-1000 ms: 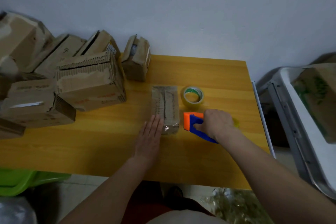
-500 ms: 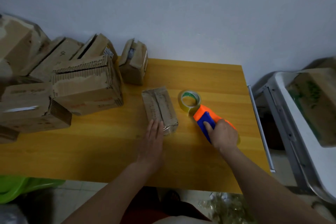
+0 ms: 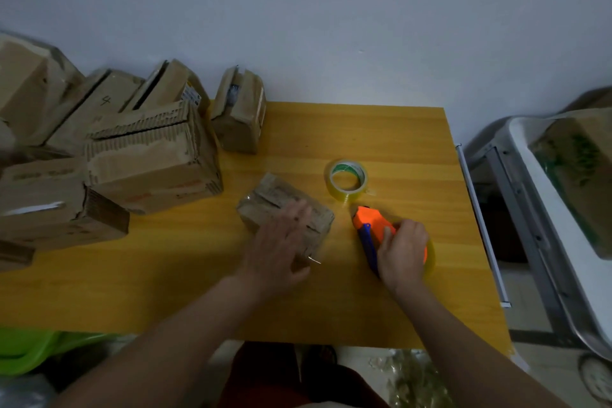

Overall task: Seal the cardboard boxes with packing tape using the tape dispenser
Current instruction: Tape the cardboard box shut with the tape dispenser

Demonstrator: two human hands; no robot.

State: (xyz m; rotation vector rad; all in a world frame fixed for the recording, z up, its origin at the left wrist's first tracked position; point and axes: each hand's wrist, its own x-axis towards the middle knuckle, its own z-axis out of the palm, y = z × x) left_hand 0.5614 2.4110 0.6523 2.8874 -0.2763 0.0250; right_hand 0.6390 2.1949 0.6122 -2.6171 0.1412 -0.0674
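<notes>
Off to my left a heap of cardboard boxes (image 3: 109, 156) crowds the far corner of the tabletop (image 3: 381, 132), some with flaps gaping, one small carton (image 3: 239, 111) standing a little apart beside them. Nearer the middle lies the small box (image 3: 265, 202) I am working on, turned at an angle, its top already glossy with tape and its cardboard creased and soft-looking. My left hand (image 3: 281, 245) rests flat on its near end, fingers straight and together, pressing it down rather than gripping. I judge this box light and a bit crushable, so it will skid on the smooth wood unless I keep that palm on it, and I should press over the edges where the walls give support, not in the middle of the flaps. Just beyond and to the right sits a spare tape roll (image 3: 347, 179), lying flat, apart from everything. Nearest the right edge, my right hand (image 3: 402, 250) is curled round the tape dispenser (image 3: 372, 225), its orange nose pointing toward the box but not touching it, its body resting on the tabletop. The dispenser looks rigid plastic, easy to hold by the handle; its cutter end is best kept clear of my fingers.
</notes>
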